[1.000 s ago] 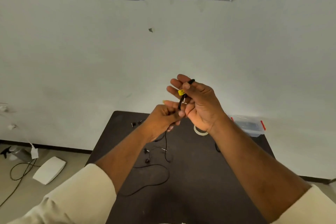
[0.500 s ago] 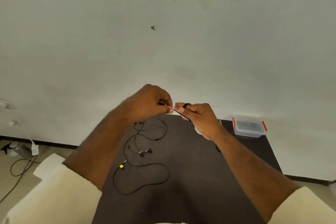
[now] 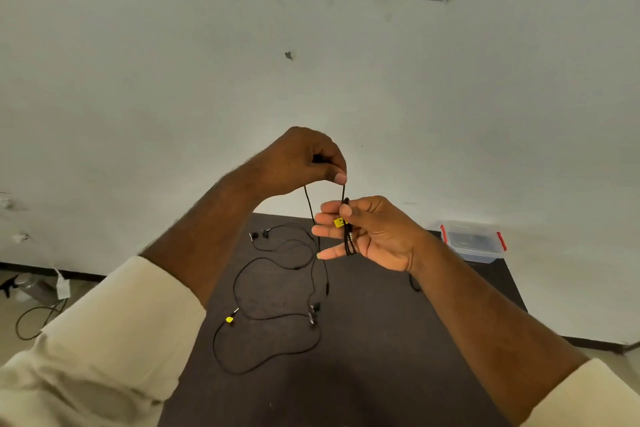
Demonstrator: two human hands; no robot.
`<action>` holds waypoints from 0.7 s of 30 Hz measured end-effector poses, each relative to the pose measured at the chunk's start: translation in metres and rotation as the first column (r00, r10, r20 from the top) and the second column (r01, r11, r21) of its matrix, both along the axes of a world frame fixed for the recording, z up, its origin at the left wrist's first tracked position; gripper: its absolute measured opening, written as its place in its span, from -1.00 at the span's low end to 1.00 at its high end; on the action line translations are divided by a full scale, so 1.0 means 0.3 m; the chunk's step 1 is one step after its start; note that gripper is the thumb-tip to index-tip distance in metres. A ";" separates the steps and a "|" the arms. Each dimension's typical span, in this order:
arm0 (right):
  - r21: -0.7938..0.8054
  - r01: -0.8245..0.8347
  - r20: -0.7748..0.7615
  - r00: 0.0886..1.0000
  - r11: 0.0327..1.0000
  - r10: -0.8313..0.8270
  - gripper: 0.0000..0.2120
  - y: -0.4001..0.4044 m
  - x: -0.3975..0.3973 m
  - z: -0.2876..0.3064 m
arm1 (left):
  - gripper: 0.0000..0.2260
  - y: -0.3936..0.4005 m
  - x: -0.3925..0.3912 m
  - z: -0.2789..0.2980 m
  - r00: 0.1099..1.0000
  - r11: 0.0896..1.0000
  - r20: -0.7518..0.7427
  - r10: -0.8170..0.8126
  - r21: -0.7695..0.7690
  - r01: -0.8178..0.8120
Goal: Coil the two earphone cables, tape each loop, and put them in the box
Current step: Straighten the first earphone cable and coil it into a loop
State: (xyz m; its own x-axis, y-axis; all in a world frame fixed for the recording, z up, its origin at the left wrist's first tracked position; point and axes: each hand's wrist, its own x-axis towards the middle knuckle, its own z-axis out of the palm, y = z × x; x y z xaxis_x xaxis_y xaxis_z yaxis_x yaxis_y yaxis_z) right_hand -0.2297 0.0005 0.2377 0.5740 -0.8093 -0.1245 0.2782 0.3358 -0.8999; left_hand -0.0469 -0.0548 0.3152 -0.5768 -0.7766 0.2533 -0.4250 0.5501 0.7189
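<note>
Matt dark table (image 3: 398, 340), clear glossy plastic box (image 3: 472, 242), thin black cable (image 3: 242, 288).

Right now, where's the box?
In the head view the box sits at the table's far right corner by the wall, lid on, just beyond the right hand.

Dim, even light on the wall (image 3: 485, 97); below it things look soft, edges bend outward, and the floor corners are perhaps slightly blurred.
</note>
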 end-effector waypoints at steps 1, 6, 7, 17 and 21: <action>0.002 -0.028 0.023 0.999 1.000 0.028 -0.62 0.003 -0.001 0.007 | -0.95 -0.004 -0.002 -0.014 0.999 0.999 -0.042 0.003 0.036 -0.001; -0.029 -0.082 0.169 0.982 0.996 0.086 -0.58 0.018 0.010 0.051 | -0.84 0.022 -0.024 -0.131 0.944 0.978 -0.328 0.034 0.205 0.035; -0.029 -0.080 0.193 0.978 0.996 0.084 -0.56 0.021 0.019 0.058 | -0.79 0.031 -0.027 -0.160 0.918 0.961 -0.391 0.060 0.273 0.054; -0.223 0.285 0.181 0.952 0.932 -0.248 -0.70 -0.040 0.029 0.104 | -0.82 0.163 -0.045 -0.383 0.934 0.829 -0.317 0.164 0.557 0.043; -0.461 0.272 -0.150 0.914 0.845 -0.376 -0.86 -0.073 -0.002 0.048 | -0.84 0.160 0.004 -0.363 0.981 0.870 -0.148 0.122 0.492 -0.034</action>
